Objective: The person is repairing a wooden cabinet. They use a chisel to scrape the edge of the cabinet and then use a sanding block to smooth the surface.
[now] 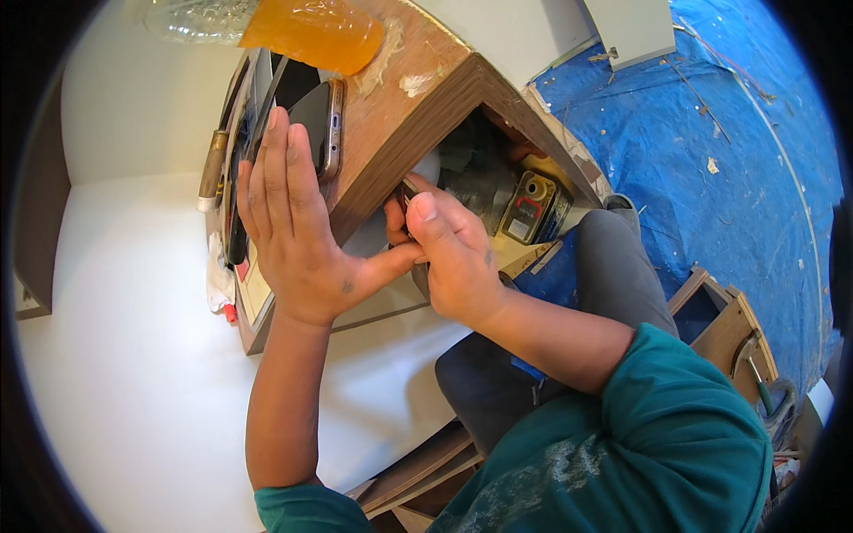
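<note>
My left hand (298, 226) is held up flat beside the wooden cabinet, its fingers stretched and its thumb reaching toward my right hand. Closed at the cabinet's open front, my right hand (458, 253) has its fingers curled round a small dark object (409, 191), mostly hidden by the fingers. The left thumb tip meets the edge of the right palm, or nearly so. Just past my left fingertips, a dark smartphone (334, 133) lies on the cabinet top (382, 124). Inside the cabinet sits a yellow and black device or case (530, 206) with a round pale part.
A clear plastic bottle of orange liquid (315, 35) lies at the cabinet's far end. A wooden-handled tool (213, 169) and a white tube with a red cap (220, 275) are along its left side. Blue sheeting (684, 160) with debris covers the floor; a wooden frame (724, 329) stands at right.
</note>
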Demonstrator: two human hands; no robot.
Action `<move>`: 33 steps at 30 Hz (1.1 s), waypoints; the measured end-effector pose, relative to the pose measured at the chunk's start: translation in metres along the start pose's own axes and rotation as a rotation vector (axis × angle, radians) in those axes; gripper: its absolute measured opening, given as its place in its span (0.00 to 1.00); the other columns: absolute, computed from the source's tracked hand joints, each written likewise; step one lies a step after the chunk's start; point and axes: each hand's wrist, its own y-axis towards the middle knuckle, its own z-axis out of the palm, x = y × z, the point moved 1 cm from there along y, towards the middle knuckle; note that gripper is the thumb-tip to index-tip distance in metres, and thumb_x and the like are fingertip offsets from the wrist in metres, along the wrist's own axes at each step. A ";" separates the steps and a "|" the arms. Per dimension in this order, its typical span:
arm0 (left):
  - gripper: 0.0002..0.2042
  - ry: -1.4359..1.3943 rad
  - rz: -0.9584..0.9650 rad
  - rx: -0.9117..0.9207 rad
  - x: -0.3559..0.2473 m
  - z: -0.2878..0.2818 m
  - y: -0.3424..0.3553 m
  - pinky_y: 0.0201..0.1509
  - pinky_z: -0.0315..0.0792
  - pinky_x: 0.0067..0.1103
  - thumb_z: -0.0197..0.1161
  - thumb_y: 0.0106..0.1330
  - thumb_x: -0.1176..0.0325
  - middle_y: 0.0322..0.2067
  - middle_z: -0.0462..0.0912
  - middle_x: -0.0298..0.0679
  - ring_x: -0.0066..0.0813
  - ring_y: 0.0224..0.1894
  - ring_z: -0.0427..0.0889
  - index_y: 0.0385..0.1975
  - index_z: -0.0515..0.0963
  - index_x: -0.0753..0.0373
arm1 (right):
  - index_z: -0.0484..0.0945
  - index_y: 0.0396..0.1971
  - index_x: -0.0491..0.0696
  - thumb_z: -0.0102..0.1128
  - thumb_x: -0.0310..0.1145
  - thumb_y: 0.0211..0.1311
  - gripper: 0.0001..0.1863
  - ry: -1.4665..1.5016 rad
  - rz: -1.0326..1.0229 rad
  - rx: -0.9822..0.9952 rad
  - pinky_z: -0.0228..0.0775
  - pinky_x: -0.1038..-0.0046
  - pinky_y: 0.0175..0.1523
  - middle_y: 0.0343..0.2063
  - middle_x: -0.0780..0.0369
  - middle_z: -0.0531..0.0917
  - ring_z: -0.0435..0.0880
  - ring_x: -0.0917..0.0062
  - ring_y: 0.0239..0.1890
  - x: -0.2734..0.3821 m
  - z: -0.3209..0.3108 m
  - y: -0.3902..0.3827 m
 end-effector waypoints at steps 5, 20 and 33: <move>0.58 -0.022 -0.010 0.015 -0.002 0.000 0.002 0.75 0.56 0.42 0.73 0.50 0.36 0.72 0.60 0.59 0.56 0.72 0.63 0.73 0.55 0.71 | 0.71 0.62 0.36 0.46 0.50 0.79 0.30 0.030 -0.031 0.001 0.63 0.79 0.46 0.41 0.65 0.75 0.68 0.82 0.39 -0.001 0.001 0.002; 0.59 -0.101 -0.028 0.015 0.000 0.002 0.002 0.77 0.48 0.46 0.76 0.48 0.45 0.73 0.56 0.60 0.56 0.75 0.57 0.75 0.51 0.70 | 0.76 0.46 0.41 0.48 0.51 0.79 0.24 0.122 0.032 -0.071 0.62 0.78 0.43 0.38 0.66 0.75 0.69 0.81 0.38 -0.005 0.008 0.002; 0.58 -0.080 -0.065 0.028 0.000 0.002 0.001 0.77 0.46 0.47 0.76 0.47 0.47 0.74 0.56 0.57 0.52 0.76 0.57 0.76 0.51 0.67 | 0.75 0.37 0.46 0.48 0.50 0.79 0.21 0.206 -0.010 -0.171 0.61 0.78 0.41 0.33 0.67 0.72 0.67 0.82 0.35 -0.009 0.019 0.008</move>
